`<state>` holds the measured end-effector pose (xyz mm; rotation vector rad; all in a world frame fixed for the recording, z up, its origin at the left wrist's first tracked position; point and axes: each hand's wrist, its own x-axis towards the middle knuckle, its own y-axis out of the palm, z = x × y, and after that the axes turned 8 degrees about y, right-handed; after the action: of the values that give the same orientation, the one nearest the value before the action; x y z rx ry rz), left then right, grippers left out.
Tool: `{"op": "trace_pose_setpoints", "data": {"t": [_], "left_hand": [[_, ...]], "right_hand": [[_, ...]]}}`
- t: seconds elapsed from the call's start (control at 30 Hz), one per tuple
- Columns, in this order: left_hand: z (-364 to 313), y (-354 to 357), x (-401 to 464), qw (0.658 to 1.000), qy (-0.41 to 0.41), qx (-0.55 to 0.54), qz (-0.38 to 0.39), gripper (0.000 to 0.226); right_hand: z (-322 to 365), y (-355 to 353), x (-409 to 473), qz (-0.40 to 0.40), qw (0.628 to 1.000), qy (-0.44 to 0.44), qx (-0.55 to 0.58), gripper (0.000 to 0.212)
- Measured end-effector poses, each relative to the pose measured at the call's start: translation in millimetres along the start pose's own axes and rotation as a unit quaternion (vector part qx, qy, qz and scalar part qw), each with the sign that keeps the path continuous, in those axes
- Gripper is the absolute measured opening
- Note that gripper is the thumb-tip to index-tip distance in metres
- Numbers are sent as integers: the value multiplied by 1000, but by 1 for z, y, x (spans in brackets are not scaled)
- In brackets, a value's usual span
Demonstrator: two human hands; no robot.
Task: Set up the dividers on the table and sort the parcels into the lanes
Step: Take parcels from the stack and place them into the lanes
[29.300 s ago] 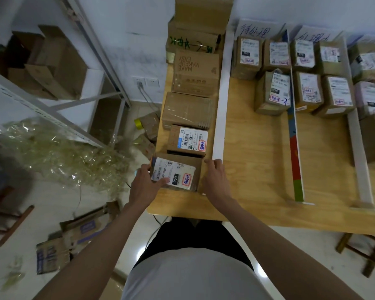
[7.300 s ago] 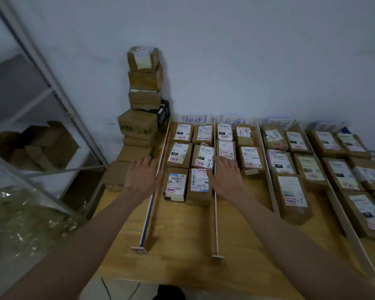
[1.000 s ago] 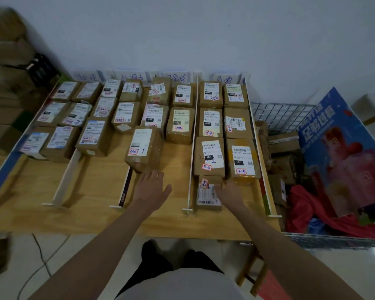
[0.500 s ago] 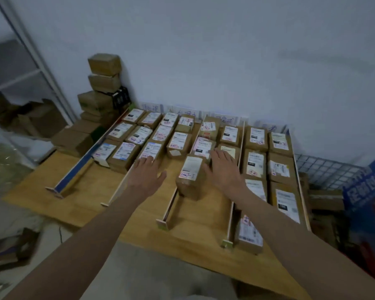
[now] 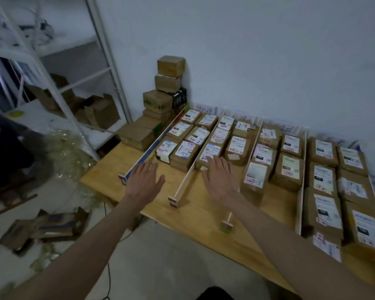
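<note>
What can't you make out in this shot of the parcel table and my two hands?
All in the head view:
- Print on the parcel labels: too small and blurred.
- Handwritten lane signs at the wall: partly hidden by parcels.
- Rightmost lane: cut off by the right edge.
- Whether the left hand or right hand touches the table: angle hides it.

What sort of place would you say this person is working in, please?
Probably a small parcel sorting or storage room. Labelled cardboard parcels lie in lanes between dividers on a wooden table, a metal shelving rack holds more boxes, and both hands hover open.
</note>
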<state>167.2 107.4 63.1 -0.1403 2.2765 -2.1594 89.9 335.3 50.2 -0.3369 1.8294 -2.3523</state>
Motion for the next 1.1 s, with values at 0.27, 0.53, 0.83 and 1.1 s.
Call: {"op": "trace_pose_setpoints", "data": {"t": [0.27,0.53,0.83,1.1], "left_hand": [[73,-2,18,1000,-18,-11,-22,51],[156,18,94,1000,-5,-2,3,52],[247,36,176,999,-19,5,30,53],[310,64,246,997,23,29,63,52]], "right_hand": [[76,27,44,20,1000,-20,3,54],[127,75,131,27,999,-10,27,52],[174,120,216,59,995,28,70,54],[208,153,261,41,993,71,84,46]]}}
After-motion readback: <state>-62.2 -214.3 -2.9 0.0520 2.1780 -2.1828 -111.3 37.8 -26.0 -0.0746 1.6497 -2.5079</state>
